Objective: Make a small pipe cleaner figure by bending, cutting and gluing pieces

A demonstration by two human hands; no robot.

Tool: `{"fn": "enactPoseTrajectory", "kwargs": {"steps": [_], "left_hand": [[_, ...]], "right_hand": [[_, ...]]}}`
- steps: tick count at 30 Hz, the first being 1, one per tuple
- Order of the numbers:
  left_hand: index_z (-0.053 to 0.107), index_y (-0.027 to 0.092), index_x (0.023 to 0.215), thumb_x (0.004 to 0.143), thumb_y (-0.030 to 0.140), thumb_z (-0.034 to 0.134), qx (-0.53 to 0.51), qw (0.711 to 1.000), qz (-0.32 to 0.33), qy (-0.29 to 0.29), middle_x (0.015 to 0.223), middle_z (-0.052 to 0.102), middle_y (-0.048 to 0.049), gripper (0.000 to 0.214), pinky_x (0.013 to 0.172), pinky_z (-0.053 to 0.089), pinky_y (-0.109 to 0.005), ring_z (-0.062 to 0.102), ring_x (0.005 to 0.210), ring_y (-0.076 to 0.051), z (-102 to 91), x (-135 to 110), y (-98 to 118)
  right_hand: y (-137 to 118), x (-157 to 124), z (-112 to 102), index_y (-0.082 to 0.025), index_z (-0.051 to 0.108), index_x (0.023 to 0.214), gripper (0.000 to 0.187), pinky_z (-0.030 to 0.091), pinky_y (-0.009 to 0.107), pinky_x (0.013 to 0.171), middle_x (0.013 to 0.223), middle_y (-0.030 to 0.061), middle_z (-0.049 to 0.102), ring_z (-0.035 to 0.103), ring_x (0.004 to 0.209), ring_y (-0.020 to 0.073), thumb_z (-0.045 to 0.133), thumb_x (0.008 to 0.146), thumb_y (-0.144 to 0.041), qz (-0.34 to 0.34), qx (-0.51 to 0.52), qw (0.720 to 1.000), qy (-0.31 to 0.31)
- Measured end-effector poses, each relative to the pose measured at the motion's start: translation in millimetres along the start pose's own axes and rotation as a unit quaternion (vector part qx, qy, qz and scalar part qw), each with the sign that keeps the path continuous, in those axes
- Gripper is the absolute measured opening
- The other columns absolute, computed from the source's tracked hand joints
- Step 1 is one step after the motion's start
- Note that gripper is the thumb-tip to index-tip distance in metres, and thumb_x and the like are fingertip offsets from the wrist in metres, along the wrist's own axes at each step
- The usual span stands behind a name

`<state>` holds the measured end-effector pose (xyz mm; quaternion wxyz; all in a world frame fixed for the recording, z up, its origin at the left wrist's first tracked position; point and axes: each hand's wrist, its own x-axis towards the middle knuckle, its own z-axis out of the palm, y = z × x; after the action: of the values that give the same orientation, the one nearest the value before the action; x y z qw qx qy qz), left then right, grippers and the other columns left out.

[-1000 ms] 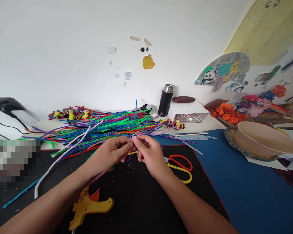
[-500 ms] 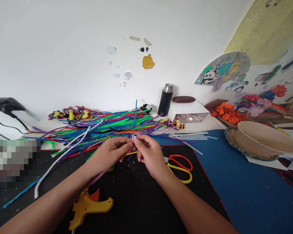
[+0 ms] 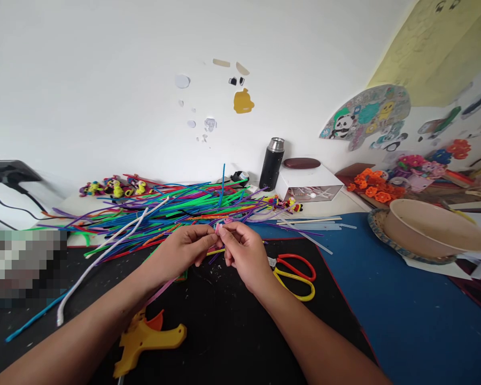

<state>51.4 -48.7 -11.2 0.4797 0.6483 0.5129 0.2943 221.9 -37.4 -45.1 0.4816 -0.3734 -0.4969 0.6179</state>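
My left hand (image 3: 184, 251) and my right hand (image 3: 245, 252) meet over the black mat (image 3: 224, 331), fingertips pinched together on a small pink pipe cleaner piece (image 3: 218, 228). A pink strand runs down from my left hand under the wrist. Just beyond my fingers lies a big pile of coloured pipe cleaners (image 3: 164, 211). A white pipe cleaner (image 3: 104, 251) curves across the mat at the left.
Red and yellow scissors (image 3: 296, 272) lie right of my right hand. A yellow glue gun (image 3: 144, 339) sits under my left forearm. A black flask (image 3: 271, 163), a white box (image 3: 312, 184), orange flowers (image 3: 371, 187) and a beige bowl (image 3: 433, 227) stand at the back right.
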Motion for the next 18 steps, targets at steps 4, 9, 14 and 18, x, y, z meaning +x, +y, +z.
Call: {"fn": "enactPoseTrajectory", "kwargs": {"steps": [4, 9, 14, 18], "left_hand": [[0.069, 0.019, 0.084, 0.097, 0.062, 0.055, 0.003, 1.0, -0.005, 0.0, 0.056, 0.049, 0.005, 0.047, 0.047, 0.028, -0.023, 0.038, 0.049, -0.011, -0.5, -0.8, -2.1], [0.069, 0.019, 0.084, 0.098, 0.06, 0.056, -0.006, 1.0, -0.001, -0.002, 0.056, 0.049, 0.0053, 0.045, 0.047, 0.028, -0.023, 0.038, 0.049, -0.011, -0.7, -0.8, -3.0], [0.068, 0.019, 0.083, 0.098, 0.059, 0.055, -0.009, 1.0, 0.001, -0.004, 0.056, 0.048, 0.0055, 0.044, 0.048, 0.027, -0.023, 0.037, 0.049, -0.011, -1.0, -0.3, -4.5], [0.069, 0.019, 0.084, 0.098, 0.058, 0.056, -0.011, 1.0, 0.0, -0.003, 0.056, 0.049, 0.0055, 0.044, 0.048, 0.028, -0.023, 0.037, 0.049, -0.011, -1.3, -0.3, -5.8]], "right_hand": [[0.8, 0.8, -0.5, -0.019, 0.068, 0.09, 0.036, 0.032, 0.022, 0.039, 0.058, -0.0063, 0.056, 0.046, 0.041, 0.0085, 0.073, 0.089, -0.055, -0.005, -0.001, 1.0, -0.001], [1.1, 1.4, -0.1, -0.02, 0.068, 0.089, 0.036, 0.033, 0.022, 0.04, 0.056, -0.0068, 0.055, 0.047, 0.042, 0.009, 0.073, 0.088, -0.055, -0.005, 0.002, 1.0, -0.002], [0.3, 0.3, 0.1, -0.019, 0.068, 0.09, 0.036, 0.032, 0.021, 0.04, 0.055, -0.0072, 0.053, 0.046, 0.042, 0.0091, 0.073, 0.088, -0.055, 0.002, 0.004, 1.0, -0.002], [1.1, 0.2, 0.0, -0.019, 0.068, 0.09, 0.036, 0.033, 0.022, 0.041, 0.055, -0.0071, 0.054, 0.046, 0.042, 0.009, 0.073, 0.088, -0.055, -0.001, 0.004, 1.0, -0.002]]}}
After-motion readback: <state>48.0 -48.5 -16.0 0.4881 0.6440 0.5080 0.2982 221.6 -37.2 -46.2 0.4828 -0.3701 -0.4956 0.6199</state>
